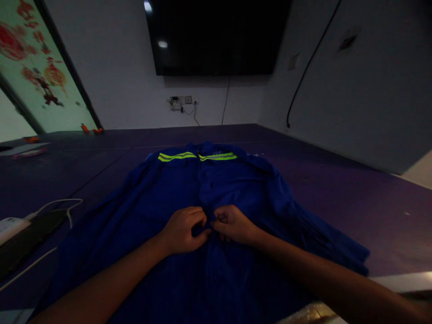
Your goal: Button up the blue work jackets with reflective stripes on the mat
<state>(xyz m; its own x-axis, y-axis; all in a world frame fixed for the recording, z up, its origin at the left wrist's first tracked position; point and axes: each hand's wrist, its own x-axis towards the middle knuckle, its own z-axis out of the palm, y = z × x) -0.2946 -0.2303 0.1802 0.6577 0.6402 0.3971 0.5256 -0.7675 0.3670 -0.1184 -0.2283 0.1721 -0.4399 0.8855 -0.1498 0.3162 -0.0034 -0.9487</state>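
Observation:
A dark blue work jacket (162,189) lies spread out face up, its collar away from me. Across its chest runs a yellow-green reflective strip (218,156), split at the front opening. My left hand (187,228) pinches the jacket's front edge near the middle, thumb and fingers bent. Right beside it, my right hand (232,223) is closed on the opposite side of the same front opening. The two sets of fingertips nearly meet. Whatever small part sits between them is too dark to make out. A dark button (211,185) shows on the front above my hands.
The jacket rests on a purple surface (324,193). To the left are a white power strip or charger (11,228) with a cable (56,201) and a dark flat object (37,238). A television (219,36) hangs on the wall above several sockets (184,101).

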